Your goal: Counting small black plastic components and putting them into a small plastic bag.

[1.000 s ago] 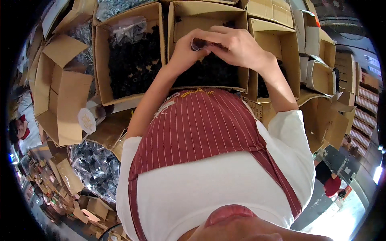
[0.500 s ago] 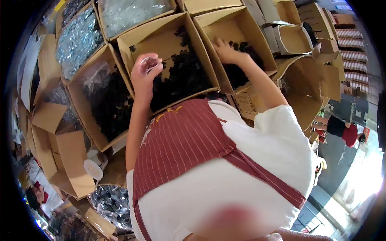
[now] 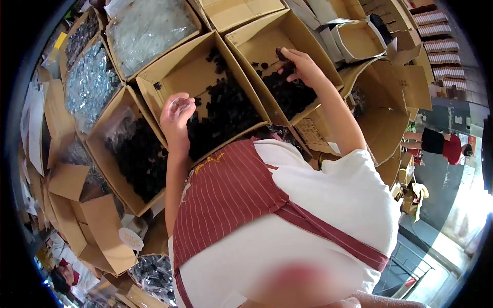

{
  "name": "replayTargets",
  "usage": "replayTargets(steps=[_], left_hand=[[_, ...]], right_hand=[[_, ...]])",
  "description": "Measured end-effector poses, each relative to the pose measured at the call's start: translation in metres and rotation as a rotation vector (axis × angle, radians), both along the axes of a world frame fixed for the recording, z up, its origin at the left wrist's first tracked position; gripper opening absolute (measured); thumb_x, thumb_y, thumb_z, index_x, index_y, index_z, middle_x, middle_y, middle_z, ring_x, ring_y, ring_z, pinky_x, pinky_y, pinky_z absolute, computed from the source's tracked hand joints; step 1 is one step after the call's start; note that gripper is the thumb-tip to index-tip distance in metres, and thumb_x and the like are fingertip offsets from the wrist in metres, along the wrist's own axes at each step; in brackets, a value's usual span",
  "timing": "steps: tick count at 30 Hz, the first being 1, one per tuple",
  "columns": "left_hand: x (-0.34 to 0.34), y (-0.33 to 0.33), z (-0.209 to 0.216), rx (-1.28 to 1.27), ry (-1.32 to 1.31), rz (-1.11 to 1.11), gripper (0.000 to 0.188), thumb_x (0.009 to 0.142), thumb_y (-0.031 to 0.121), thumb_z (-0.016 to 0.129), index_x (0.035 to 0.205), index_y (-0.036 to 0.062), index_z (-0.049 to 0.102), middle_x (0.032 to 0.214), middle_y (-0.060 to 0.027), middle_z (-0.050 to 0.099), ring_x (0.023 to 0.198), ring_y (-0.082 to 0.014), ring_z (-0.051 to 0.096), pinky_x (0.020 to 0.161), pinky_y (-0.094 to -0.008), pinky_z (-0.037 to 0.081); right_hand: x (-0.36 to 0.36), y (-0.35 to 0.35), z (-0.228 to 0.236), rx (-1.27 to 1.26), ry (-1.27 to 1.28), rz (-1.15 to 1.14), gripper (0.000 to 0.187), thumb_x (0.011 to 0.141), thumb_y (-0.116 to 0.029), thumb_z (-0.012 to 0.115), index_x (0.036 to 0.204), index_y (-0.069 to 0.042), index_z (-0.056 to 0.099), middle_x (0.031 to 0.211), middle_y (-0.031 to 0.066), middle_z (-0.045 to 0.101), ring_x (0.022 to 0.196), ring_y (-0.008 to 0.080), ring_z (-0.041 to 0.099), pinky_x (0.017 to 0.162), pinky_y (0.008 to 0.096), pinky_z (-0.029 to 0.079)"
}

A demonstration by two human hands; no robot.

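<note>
My left hand (image 3: 174, 122) is curled around a clear plastic piece (image 3: 181, 106), partly hidden by the fingers. It is over the left edge of the middle cardboard box (image 3: 172, 69), which holds a heap of small black pieces (image 3: 231, 108). My right hand (image 3: 307, 69) is over the right-hand cardboard box (image 3: 262, 36), its fingers closed on small dark pieces (image 3: 281, 53); one round dark end shows at the fingertips. Below that hand lie more black pieces (image 3: 292, 97), heaped toward the near end of the box.
Further left stands a box of dark parts (image 3: 136, 159) with a plastic bag. Clear plastic packets (image 3: 151, 28) fill a box behind, and bluish clear packets (image 3: 92, 84) another. A large open carton (image 3: 382, 102) is at my right. A person in a red top (image 3: 452, 149) is farther off.
My right hand has lifted from the far side of the right-hand box and now grips dark pieces. My left hand still holds the clear piece. The whole view has shifted slightly.
</note>
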State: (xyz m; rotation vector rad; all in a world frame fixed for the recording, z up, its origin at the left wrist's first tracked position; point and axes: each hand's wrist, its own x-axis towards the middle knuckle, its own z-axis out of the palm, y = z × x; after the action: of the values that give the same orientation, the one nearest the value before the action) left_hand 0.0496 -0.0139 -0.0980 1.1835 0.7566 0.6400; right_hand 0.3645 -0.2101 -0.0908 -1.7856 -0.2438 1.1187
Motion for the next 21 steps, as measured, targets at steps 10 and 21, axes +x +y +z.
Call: replayTargets(steps=[10, 21], left_hand=[[0.000, 0.001, -0.003, -0.012, -0.002, 0.004, 0.030, 0.080, 0.004, 0.068, 0.110, 0.0013, 0.063, 0.098, -0.0085, 0.064, 0.100, -0.0177, 0.058, 0.092, -0.0302, 0.046], [0.001, -0.002, 0.001, -0.042, -0.018, -0.006, 0.027, 0.082, 0.005, 0.069, 0.108, -0.0004, 0.063, 0.097, -0.0074, 0.064, 0.097, -0.0168, 0.059, 0.091, -0.0299, 0.047]], right_hand=[[0.000, -0.013, -0.010, 0.766, 0.747, -0.122, 0.056, 0.105, -0.031, 0.040, 0.145, 0.008, 0.030, 0.146, 0.0254, 0.038, 0.132, 0.0380, 0.045, 0.102, 0.0428, 0.050], [-0.004, -0.007, -0.028, 1.314, 1.184, -0.719, 0.033, 0.100, -0.002, 0.040, 0.132, 0.004, 0.048, 0.129, 0.0232, 0.056, 0.116, 0.0330, 0.060, 0.093, 0.0326, 0.058]])
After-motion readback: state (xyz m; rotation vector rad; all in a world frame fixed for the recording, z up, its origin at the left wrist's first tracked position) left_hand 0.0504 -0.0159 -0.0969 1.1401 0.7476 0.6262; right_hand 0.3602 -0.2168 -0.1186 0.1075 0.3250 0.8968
